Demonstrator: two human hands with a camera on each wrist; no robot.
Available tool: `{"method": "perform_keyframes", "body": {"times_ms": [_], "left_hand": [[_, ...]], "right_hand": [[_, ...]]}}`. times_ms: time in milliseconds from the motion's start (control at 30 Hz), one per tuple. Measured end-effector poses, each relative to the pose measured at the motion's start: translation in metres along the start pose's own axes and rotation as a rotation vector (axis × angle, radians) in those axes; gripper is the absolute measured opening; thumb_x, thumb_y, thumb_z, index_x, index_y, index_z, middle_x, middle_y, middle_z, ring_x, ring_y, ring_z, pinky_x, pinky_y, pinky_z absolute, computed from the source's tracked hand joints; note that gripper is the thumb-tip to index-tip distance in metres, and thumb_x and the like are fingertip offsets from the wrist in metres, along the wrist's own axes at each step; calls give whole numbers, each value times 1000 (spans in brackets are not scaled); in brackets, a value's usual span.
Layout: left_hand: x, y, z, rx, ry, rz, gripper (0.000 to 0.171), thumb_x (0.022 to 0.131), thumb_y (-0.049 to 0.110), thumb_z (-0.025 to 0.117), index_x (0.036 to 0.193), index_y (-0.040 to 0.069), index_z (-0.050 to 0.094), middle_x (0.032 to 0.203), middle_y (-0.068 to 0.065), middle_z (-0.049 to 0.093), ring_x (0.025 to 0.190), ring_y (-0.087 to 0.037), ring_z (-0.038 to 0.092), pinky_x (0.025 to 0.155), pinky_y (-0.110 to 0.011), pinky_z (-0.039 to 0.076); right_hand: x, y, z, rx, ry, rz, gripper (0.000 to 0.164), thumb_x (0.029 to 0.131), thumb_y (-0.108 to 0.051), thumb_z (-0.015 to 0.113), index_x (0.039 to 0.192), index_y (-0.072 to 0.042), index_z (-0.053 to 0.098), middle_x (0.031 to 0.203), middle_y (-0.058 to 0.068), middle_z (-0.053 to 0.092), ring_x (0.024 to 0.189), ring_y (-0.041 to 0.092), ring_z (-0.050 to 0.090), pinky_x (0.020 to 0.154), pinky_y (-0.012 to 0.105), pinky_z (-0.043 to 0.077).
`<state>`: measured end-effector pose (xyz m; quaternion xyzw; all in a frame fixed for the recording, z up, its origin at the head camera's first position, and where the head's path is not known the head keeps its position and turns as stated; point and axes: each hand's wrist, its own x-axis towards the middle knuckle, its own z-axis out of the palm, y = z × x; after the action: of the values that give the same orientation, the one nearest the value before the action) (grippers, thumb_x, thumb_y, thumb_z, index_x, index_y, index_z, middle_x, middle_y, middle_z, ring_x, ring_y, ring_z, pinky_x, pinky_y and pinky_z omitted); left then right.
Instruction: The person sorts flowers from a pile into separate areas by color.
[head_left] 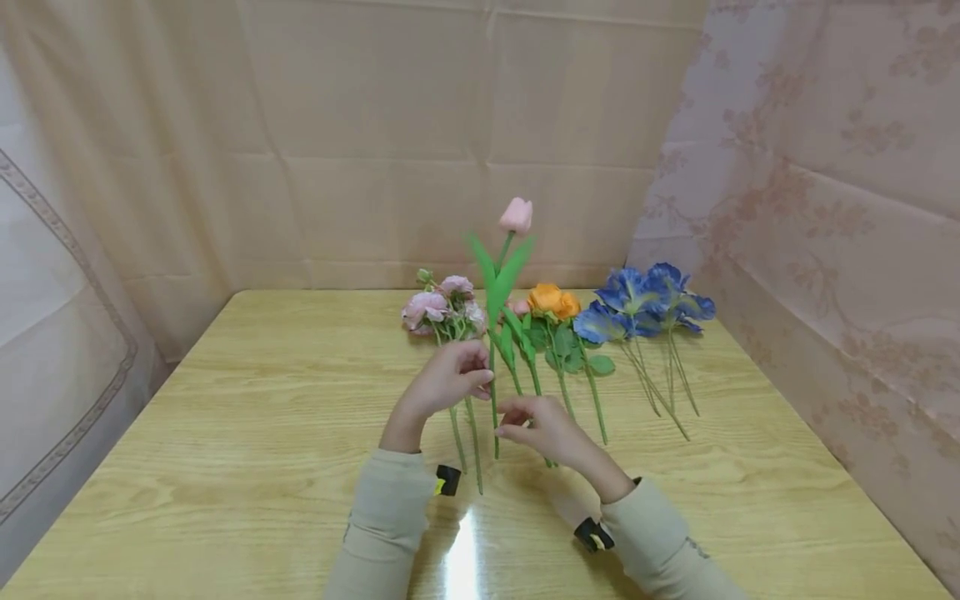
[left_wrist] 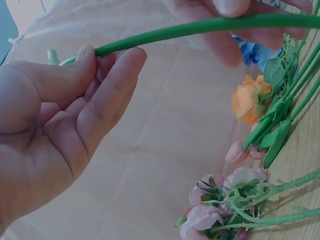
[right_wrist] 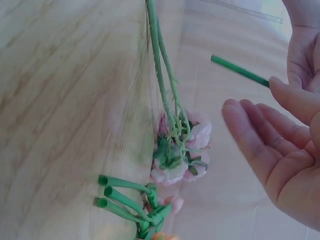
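An upright pink tulip [head_left: 516, 216] with long green leaves is held above the table. My left hand [head_left: 455, 377] pinches its stem between thumb and fingers, and the left wrist view shows that hand [left_wrist: 65, 110] with the green stem [left_wrist: 165, 34] running out past the fingertips. By the lower stem is my right hand [head_left: 545, 429], fingers loosely bent. In the right wrist view, a gap parts the thumb and fingers of the right hand [right_wrist: 285, 145]; the stem end [right_wrist: 240, 71] passes by the thumb. Whether the thumb touches it, I cannot tell.
On the wooden table [head_left: 262, 400] lie pale pink-purple flowers [head_left: 425, 308] at left, more tulips [left_wrist: 272, 132] in the middle, orange flowers [head_left: 553, 302] beside them, and blue flowers [head_left: 637, 302] at right. A beige curtain [head_left: 375, 150] hangs behind.
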<state>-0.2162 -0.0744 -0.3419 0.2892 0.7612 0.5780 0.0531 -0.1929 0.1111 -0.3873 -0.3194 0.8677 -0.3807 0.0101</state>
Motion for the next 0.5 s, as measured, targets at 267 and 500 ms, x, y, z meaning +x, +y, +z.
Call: {"method": "perform_keyframes", "body": {"times_ms": [267, 500], "left_hand": [[1, 1, 0, -19, -56, 31, 7, 87, -9, 49, 81, -6, 48, 72, -18, 56, 68, -28, 61, 65, -35, 52], [0, -1, -2, -22, -73, 38, 5, 88, -3, 51, 83, -5, 50, 75, -18, 56, 72, -33, 59, 66, -34, 51]], "right_hand": [[1, -2, 5, 138, 59, -29, 12, 85, -4, 60, 92, 4, 62, 80, 10, 63, 72, 18, 61, 60, 23, 50], [-1, 0, 8, 215, 78, -46, 7, 85, 2, 57, 89, 6, 60, 78, 12, 61, 71, 22, 60, 61, 25, 51]]}}
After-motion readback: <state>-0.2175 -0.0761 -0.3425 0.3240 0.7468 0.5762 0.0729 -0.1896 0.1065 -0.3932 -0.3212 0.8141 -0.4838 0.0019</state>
